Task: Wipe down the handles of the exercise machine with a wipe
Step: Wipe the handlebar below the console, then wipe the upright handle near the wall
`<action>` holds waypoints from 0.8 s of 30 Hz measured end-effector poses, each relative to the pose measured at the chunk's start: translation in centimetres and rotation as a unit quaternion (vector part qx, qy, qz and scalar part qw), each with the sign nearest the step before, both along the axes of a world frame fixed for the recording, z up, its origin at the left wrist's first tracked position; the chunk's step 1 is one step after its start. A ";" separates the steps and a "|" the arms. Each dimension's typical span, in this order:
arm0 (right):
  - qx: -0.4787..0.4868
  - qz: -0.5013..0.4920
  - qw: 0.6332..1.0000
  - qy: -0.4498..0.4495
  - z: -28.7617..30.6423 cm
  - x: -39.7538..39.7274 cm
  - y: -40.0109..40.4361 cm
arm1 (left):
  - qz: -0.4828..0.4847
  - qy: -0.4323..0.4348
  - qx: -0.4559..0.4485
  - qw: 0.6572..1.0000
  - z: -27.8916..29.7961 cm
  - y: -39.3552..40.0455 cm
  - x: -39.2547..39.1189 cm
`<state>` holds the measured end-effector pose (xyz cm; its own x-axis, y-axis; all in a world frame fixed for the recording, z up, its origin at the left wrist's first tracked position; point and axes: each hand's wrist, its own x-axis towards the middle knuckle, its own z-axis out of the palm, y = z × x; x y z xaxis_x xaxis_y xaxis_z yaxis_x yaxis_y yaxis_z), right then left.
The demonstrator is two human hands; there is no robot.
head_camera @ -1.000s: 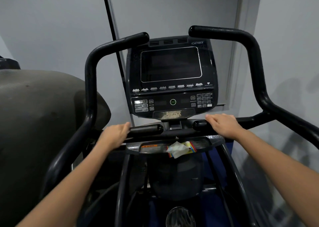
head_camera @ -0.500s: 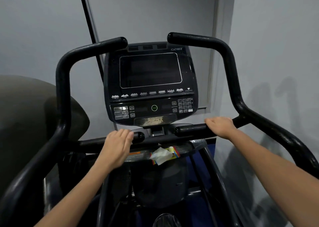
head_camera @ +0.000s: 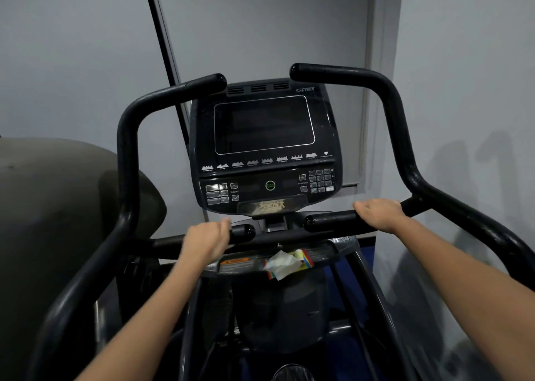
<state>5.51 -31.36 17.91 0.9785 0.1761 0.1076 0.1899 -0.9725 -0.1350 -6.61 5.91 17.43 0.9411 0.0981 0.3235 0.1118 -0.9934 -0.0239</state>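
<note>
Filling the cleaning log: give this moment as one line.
left hand: on left grip | right hand: holds right grip | wipe: on tray, untouched

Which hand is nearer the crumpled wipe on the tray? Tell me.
Left. The left hand sits on the inner left handle just up-left of the wipe. The right hand grips the inner right handle, higher and farther off to the right.

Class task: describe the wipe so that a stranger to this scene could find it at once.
Start at the black console between the curved handles. Below it runs a shallow tray. The wipe lies there: crumpled and white, on a bright multicoloured sticker, the only pale thing there.
</note>
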 end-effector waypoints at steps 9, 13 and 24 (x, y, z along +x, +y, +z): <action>0.018 0.014 1.000 -0.015 0.3 -1.9 0.1 | -0.074 -0.075 -0.049 0.993 -1.0 3.3 -2.8; 0.010 0.005 1.000 -0.026 -0.1 -1.2 0.3 | 0.045 0.006 -0.058 0.997 -0.5 7.6 -2.0; 0.001 0.024 1.000 0.016 2.7 1.6 0.4 | 0.011 -0.133 -0.187 0.973 2.7 4.9 0.8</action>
